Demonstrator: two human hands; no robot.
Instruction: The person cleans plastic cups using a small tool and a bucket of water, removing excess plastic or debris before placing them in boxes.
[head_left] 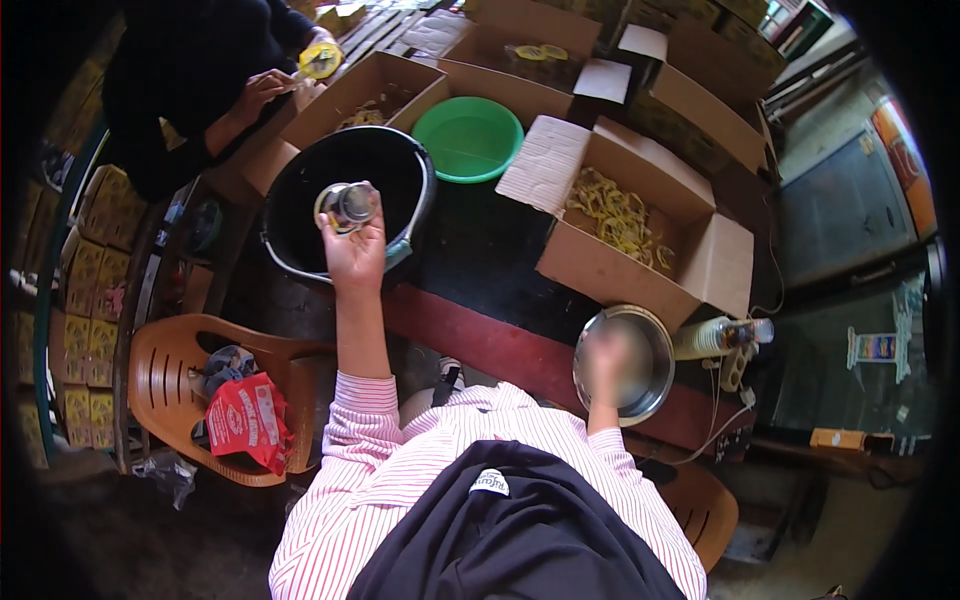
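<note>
With fingers (376,212) of the left hand (356,250) curled partway closed round a small clear cup (354,203), holds it up, in the head view, over the mouth of a black bucket (296,195). Seems to pinch a yellow-edged piece (324,205) alongside, though cannot say for sure. Reaches with the right hand (607,362) into a metal bowl (657,385); too blurred there to tell how far open, or whether holding anything.

Looks, at a guess, partway through: cup in hand, not yet set down. Plenty of tangled yellow strips (612,215) already lying in an open cardboard box (640,268), more in a second box (425,103) beyond the bucket. Cannot count what is left; can see a stack of cups (700,338) lying just right of the bowl, apparently untouched, on the dark counter (470,245). Across from it, a co-worker's hands (262,92), near a yellow-lidded container (320,60).

As for writing: pale lettering on a red bag (247,425); a white script label (490,484) on black cloth (480,545) at the chest; on stacked yellow cartons (90,345) at left, printed marks too small to read. Cannot make out any print on the cup.
</note>
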